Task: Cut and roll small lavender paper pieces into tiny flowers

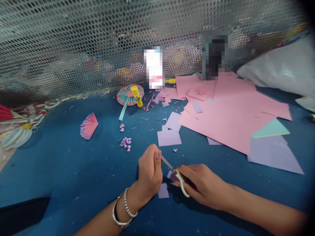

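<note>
My right hand [205, 185] is wrapped round the cream handles of a pair of scissors [181, 183]. The blades point up and left, with their tips at the thumb of my left hand [150, 170]. That left hand is closed in a pinch; whatever it grips is hidden by the fingers. Under and between my hands lie small lilac paper pieces [163, 191]. Beyond them are larger lilac sheets [169, 137] and a little pile of lilac paper bits [125, 143].
Large pink paper sheets [221, 114] spread over the right side. A folded pink paper fan [89, 126] lies left. A round pleated paper fan [123, 95] and a yellow glue stick [136, 96] sit near the perforated metal screen [103, 42]. A pixelated bright rectangle [154, 67] stands there.
</note>
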### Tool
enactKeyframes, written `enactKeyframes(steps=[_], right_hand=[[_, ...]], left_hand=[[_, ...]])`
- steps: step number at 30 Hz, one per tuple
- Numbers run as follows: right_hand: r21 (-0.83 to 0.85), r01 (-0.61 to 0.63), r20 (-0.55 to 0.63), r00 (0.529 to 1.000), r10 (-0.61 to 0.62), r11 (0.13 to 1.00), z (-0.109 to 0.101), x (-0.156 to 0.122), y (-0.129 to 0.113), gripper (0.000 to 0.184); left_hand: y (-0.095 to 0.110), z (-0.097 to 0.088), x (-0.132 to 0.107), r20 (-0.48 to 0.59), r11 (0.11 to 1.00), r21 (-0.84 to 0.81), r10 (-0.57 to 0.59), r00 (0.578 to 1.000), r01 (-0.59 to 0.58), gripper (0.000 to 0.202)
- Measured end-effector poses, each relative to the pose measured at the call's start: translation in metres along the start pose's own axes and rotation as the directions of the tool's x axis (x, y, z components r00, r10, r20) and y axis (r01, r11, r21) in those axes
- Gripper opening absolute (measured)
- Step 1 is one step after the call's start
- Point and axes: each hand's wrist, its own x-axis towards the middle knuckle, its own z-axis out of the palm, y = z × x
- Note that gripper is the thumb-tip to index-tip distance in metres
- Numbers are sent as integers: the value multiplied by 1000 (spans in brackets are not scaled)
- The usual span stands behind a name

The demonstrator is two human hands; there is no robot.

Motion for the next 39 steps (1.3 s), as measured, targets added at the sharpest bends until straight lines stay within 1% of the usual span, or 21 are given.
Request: enactKeyframes(steps=[4, 8, 10, 12, 15, 20, 26, 28, 30, 31, 32, 33, 35, 36, 37, 39], right_hand=[[31, 2, 14, 1000, -2, 1000, 0, -1, 2, 13], [73, 6, -11, 1000, -6, 997, 1, -2, 4, 12], [89, -26, -33, 999, 29, 996, 1, -1, 3, 15], [109, -81, -65, 994, 89, 991, 0, 1, 3, 18], [176, -142, -108, 981, 163, 974, -2, 3, 2, 20], [296, -157, -160, 964, 211, 942, -4, 4, 5, 18], [346, -161, -233, 940, 251, 924, -8, 6, 2, 20], [324, -155, -279, 927, 251, 933, -9, 6, 4, 19], [227, -138, -364, 906, 215, 964, -11, 8, 10, 19], [148, -113, -426, 889, 166, 983, -12, 9, 14, 18], [52, -79, -480, 872, 94, 996, -15, 10, 18, 21], [-55, -44, -532, 847, 8, 998, -18, 10, 22, 30], [-218, -49, -592, 801, -92, 975, -24, 12, 29, 50], [-262, -70, -595, 797, -103, 963, -27, 12, 31, 57], [-290, -86, -569, 816, -99, 953, -30, 12, 33, 61], [-327, -101, -508, 857, -84, 940, -32, 12, 34, 59]], left_hand=[[0, 0, 0, 9, 999, 14, -28, 1000, 28, 26], [-1, -1, 0, 16, 999, 20, -50, 999, 50, 27], [-1, -1, -1, 17, 998, 18, -55, 998, 55, 27], [0, -1, -1, 12, 998, 14, -69, 998, 69, 28], [1, -1, 0, -1, 995, 8, -99, 995, 99, 29], [3, 1, 2, -13, 990, -20, -139, 990, 139, 32], [4, 1, 5, -21, 968, -34, -249, 968, 248, 34], [5, 1, 6, -46, 965, -45, -260, 965, 258, 35], [6, 1, 6, -59, 965, -61, -260, 964, 256, 36], [6, 1, 6, -61, 966, -65, -253, 965, 250, 36], [7, 1, 6, -65, 969, -65, -243, 968, 238, 37], [7, 1, 6, -68, 972, -64, -229, 971, 224, 37], [7, 1, 5, -77, 978, -66, -201, 976, 196, 37], [7, 1, 4, -83, 981, -71, -185, 979, 179, 37], [7, 1, 4, -85, 983, -79, -172, 982, 165, 37], [7, 1, 3, -92, 985, -95, -154, 984, 145, 36]])
